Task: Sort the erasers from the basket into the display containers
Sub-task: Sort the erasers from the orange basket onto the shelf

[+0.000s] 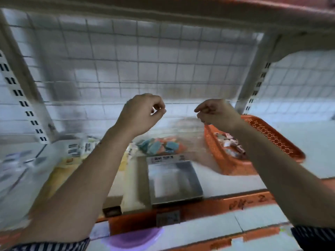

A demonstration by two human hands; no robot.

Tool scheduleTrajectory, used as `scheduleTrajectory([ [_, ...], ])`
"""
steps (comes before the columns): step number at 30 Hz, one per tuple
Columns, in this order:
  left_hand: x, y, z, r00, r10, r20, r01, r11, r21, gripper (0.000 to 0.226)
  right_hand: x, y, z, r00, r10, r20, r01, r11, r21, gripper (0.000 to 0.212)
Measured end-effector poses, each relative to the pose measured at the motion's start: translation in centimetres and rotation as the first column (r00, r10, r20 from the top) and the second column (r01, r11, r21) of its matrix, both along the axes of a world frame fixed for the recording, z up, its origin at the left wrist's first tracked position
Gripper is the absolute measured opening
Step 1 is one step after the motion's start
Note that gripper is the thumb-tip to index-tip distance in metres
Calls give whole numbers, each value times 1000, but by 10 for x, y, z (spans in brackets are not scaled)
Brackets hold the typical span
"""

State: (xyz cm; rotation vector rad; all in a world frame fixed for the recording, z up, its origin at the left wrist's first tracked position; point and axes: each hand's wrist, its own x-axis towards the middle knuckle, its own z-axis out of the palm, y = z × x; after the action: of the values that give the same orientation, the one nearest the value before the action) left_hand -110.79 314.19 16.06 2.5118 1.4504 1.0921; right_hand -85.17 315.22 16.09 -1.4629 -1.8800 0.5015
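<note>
Wire grid (pixel 126 60) behind shelf (pixel 226 182); purple obj (pixel 134 238) below.

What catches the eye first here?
The left hand and right hand are raised mid-frame with fingers curled; blur hides whether they pinch anything. To the right sits the orange basket holding erasers. Below the left hand lies a blue and orange pile, with a grey tray in front of it.

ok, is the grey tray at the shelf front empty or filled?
Empty: grey tray shows only bare floor, though the frame is blurred.
</note>
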Motion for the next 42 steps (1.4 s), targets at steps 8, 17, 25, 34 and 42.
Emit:
scheduleTrajectory([
  [8,154,11,-26,990,-136,24,137,989,-53,11,146,-17,-13,977,-166,135,171,985,-28,13],
  [17,209,11,-51,985,-117,129,129,988,-89,5,186,7,-49,825,123,552,35,963,-267,21],
  [25,216,5,-55,981,-92,174,110,989,-101,8,186,30,-68,620,223,753,45,947,-318,38],
  [34,232,23,-53,982,-91,165,110,988,-108,7,185,29,-71,649,333,684,-83,925,-372,39],
  [42,256,58,-50,994,-108,7,107,970,-220,18,202,37,-66,908,150,391,-108,986,-129,28],
])
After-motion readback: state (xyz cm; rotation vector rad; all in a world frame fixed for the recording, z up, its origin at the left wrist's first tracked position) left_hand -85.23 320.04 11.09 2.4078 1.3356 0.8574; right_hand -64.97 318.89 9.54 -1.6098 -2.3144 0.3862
